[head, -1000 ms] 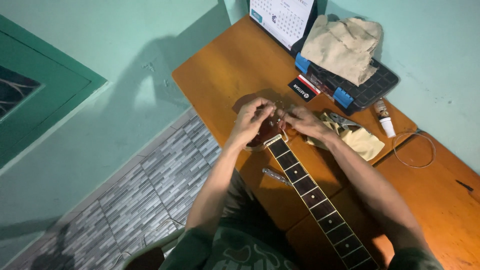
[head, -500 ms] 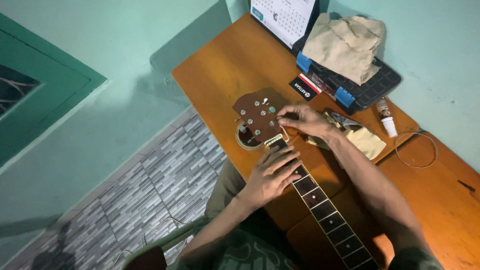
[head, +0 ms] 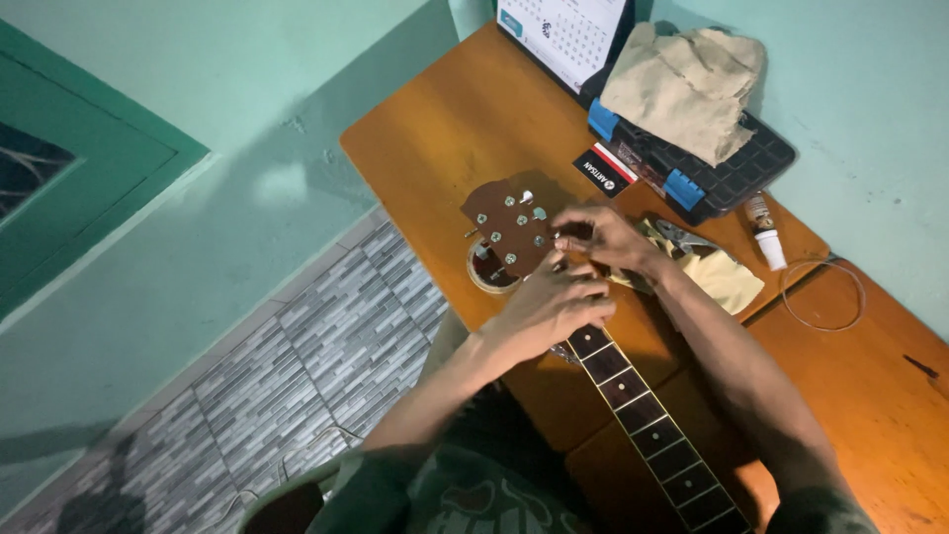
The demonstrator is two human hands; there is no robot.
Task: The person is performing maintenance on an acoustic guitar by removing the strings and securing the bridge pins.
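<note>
A guitar lies on the wooden table, its brown headstock propped on a round roll. The dark fretboard runs back toward my body. My left hand lies over the neck just below the headstock, fingers curled down on the fretboard. At the headstock's right edge, the fingertips of my right hand are pinched together around a tuning peg. Whatever is between those fingertips is too small to see clearly.
A desk calendar stands at the table's far end. A beige cloth lies on a black and blue case. Nearby are a small card, a white bottle, a yellow cloth, a wire coil and, left, tiled floor.
My left hand left the headstock, slid down the neck, then came back up to just below the headstock. My right hand stayed at the headstock's right edge.
</note>
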